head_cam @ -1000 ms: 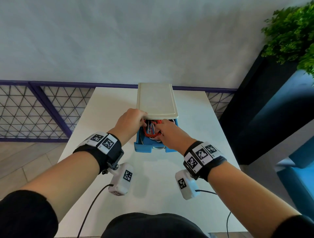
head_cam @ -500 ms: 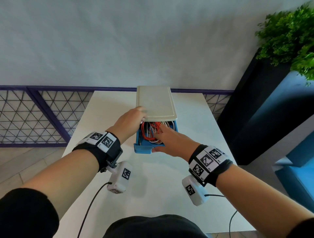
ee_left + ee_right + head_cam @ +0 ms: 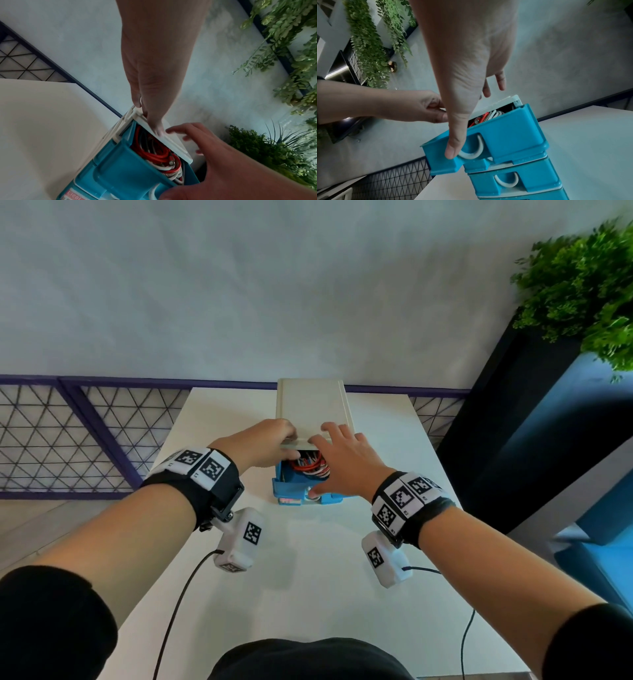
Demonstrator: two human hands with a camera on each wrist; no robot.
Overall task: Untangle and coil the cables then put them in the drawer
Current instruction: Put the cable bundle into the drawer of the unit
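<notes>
At the far edge of the table [image 3: 219,542], the cabinet [image 3: 313,405] stands with its top drawer [image 3: 503,129] pulled partly out. The cables [image 3: 154,155], red and white coils, lie inside it. The left hand [image 3: 263,443] pinches the cabinet's top front edge. The right hand [image 3: 342,460] is spread, fingers relaxed, thumb on the white handle [image 3: 474,152], gripping nothing. The cables look light, soft and springy, likely to bulge up and snag; the plastic drawer looks light and smooth, best pushed at the handle while the cabinet is steadied.
</notes>
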